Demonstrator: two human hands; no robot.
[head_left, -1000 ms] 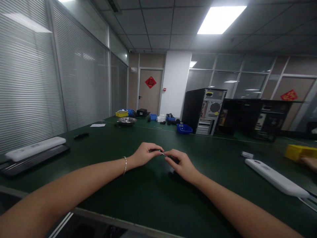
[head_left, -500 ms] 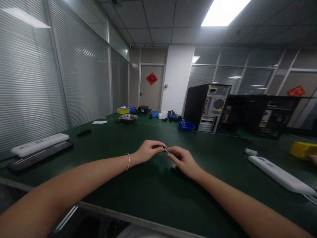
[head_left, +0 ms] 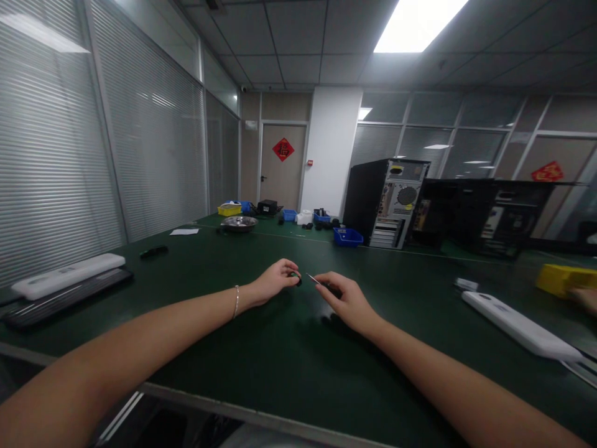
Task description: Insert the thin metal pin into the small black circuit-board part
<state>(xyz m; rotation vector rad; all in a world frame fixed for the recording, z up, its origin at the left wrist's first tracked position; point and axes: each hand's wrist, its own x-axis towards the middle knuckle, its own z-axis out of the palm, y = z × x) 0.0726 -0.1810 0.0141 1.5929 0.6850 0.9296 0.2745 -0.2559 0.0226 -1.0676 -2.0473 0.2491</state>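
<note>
My left hand (head_left: 276, 279) is closed on a small dark part with a bit of green (head_left: 295, 279), held at the fingertips; its kind is too small to make out. Just to the right, my right hand (head_left: 344, 300) pinches a thin metal tool (head_left: 313, 278), slim like a screwdriver shaft or tweezers. Its tip points up and left toward the dark part, with a gap between them. Most of the tool is hidden in my right palm. Both hands are above the green tabletop (head_left: 261, 361).
White power strips lie left (head_left: 69, 274) and right (head_left: 513, 323). At the back are a metal bowl (head_left: 239, 224), a blue bin (head_left: 347, 237) and a computer tower (head_left: 392, 205). Another person's hand (head_left: 585, 300) is by a yellow bin (head_left: 557, 280) at far right.
My left hand has drawn away to the left with the small dark part, opening a gap to the metal tool's tip. My right hand has stayed nearly still.
</note>
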